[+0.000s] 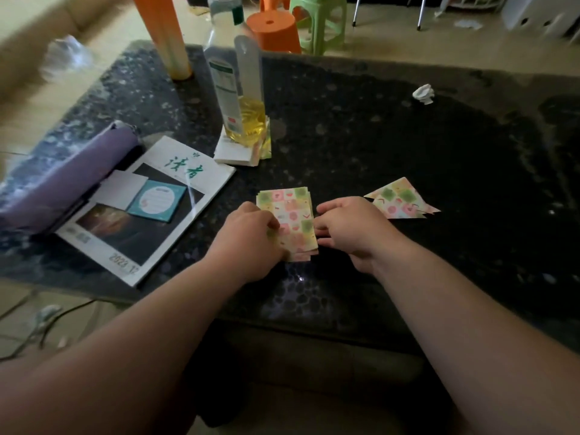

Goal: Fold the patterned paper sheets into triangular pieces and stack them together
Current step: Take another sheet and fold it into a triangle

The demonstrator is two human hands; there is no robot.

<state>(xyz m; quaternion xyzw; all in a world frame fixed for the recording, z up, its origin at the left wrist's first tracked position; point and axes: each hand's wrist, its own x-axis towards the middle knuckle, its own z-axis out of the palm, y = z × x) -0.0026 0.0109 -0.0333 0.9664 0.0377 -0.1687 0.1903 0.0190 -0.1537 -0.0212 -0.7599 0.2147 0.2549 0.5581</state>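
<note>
A small pile of square patterned paper sheets [292, 215], pastel pink and green, lies on the dark table [408, 146] in front of me. My left hand [249, 238] grips the pile's left edge with curled fingers. My right hand [348, 224] pinches its right edge. To the right lies a stack of folded triangular pieces [400, 200] in the same pattern, apart from both hands. More patterned sheets [263, 146] sit under an oil bottle at the back.
An oil bottle [238, 89] stands behind the pile. At the left lie a magazine [150, 208] with a teal card [157, 200] and a purple pouch [69, 180]. A crumpled white paper [423, 94] rests far right. Orange and green stools [295, 23] stand beyond the table.
</note>
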